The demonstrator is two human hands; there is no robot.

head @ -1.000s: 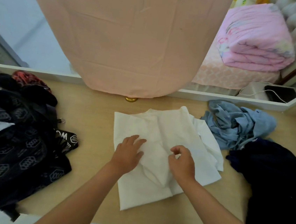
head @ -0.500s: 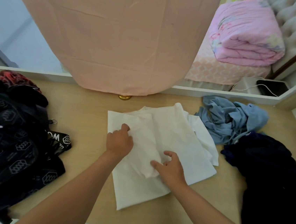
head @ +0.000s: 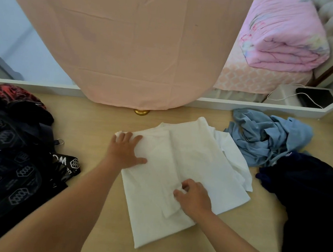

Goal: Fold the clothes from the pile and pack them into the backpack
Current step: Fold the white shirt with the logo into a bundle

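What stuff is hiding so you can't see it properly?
Head view only:
- Backpack: cut off by the left edge.
- Dark clothes: cut off by the right edge.
- Gold thing: mostly under the pink cloth.
- Shirt: folded, so its lower layers are hidden.

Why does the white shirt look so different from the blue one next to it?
The white shirt lies spread flat and partly folded; the blue garment is crumpled in a heap. Both hands are on the white shirt, the left hand pressing it flat and the right hand pinching a fold; no hand touches the blue garment. Both lie on the table, not yet packed.
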